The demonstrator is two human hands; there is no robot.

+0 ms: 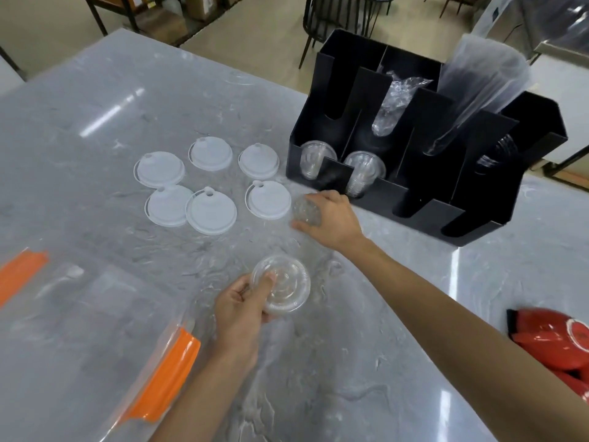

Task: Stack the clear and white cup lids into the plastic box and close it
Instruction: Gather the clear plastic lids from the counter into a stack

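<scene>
I'm gathering clear lids: my left hand point(242, 303) grips a small stack of clear dome lids point(282, 283) near the worktop's front edge, and my right hand point(328, 218) curls round another clear lid point(306, 212) beside the black cup organizer point(424, 173). Six white lids point(210, 210) lie mid-worktop. Next, I'd nest this lid onto my stack, then carry it to the plastic box point(79, 320) at the front-left corner.

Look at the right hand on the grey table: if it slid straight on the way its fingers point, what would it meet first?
The right hand, gripping a clear lid, points left toward the white lids. It would probably first meet the nearest white lid, which lies just beside its fingertips; depth is hard to judge.
</scene>
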